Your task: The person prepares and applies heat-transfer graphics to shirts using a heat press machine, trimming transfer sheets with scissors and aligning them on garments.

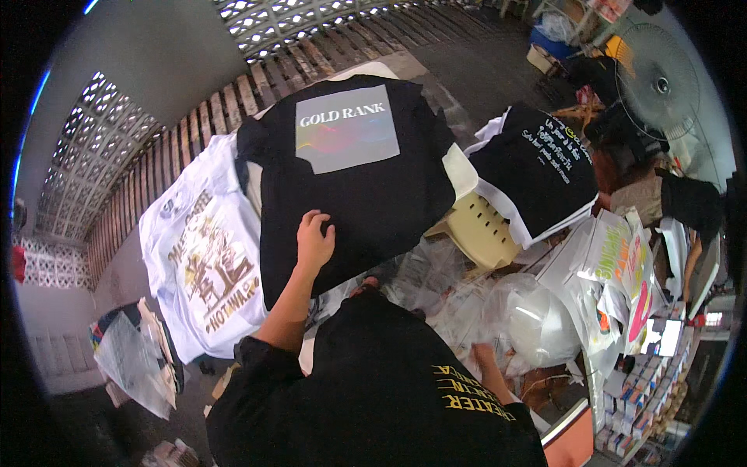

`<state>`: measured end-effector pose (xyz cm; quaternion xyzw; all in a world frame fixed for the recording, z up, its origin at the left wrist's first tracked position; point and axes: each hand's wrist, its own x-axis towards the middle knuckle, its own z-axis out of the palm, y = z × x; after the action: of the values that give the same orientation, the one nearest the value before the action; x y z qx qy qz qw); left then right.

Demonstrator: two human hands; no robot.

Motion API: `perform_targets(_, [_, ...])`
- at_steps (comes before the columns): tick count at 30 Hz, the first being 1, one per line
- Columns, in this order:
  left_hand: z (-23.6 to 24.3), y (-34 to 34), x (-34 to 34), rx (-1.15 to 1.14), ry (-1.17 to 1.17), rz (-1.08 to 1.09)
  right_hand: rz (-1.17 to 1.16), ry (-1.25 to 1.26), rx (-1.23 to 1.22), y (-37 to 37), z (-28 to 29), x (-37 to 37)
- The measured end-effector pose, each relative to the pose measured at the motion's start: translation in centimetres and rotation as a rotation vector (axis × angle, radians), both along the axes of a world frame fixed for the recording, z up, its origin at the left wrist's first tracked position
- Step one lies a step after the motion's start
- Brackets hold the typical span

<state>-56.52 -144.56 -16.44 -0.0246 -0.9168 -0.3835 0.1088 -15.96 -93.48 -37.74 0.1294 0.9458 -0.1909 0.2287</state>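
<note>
A black T-shirt (366, 218) lies spread out in front of me. On its upper chest is a grey, nearly square panel (346, 144) with pale lettering and faint coloured streaks. My left hand (315, 241) rests on the lower part of this shirt, its fingers apart and holding nothing. Low on the right, my right hand (481, 356) is small and blurred beside crumpled clear plastic (459, 300); its fingers cannot be made out. Left of the black shirt hangs a white T-shirt (204, 261) with a brown print.
To the right, a black garment with white lettering (537, 167) lies over white cloth by a cream plastic chair (478, 229). Beyond stand a round fan (661, 84) and another person (689, 202). White printed bags (615, 257) lie at right; folded, plastic-covered cloth (136, 354) is at left.
</note>
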Motion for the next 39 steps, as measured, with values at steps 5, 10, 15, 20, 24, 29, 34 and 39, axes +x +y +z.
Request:
perform_targets(5, [-2.1,3.3,-10.7,-0.199,0.056,-0.258,-0.736,0.058,-0.617,-13.2,13.5,-24.6])
perform_targets(10, [-1.5,13.2,-22.2,-0.481,0.198,-0.344,-0.346,0.129,-0.47,-19.4,17.6,-35.8])
perform_targets(15, [-1.9,16.0,-26.6,-0.651,-0.063,-0.55,-0.385,0.114,-0.465,-19.0,20.3,-33.2])
perform_targets(20, [-3.3,16.3,-25.5,-0.793,-0.14,-0.555,-1.22,-0.05,-0.272,-16.1,11.6,-12.1])
perform_targets(24, [-2.8,15.2,-25.7,-0.892,-0.047,-0.439,-0.951,-0.518,0.044,-19.0,7.9,0.8])
perform_targets(29, [-4.1,18.3,-22.7,-0.819,-0.213,-0.475,-0.837,-0.506,-0.168,-28.0,-5.3,18.9])
perform_targets(34, [-1.8,20.8,-14.8,-0.257,0.311,-0.669,-0.662,-0.429,-0.266,-19.7,-3.9,10.0])
perform_targets(39, [-0.2,19.5,1.0,-0.103,0.126,-0.789,-0.442,-0.334,-0.134,-7.0,3.2,6.3])
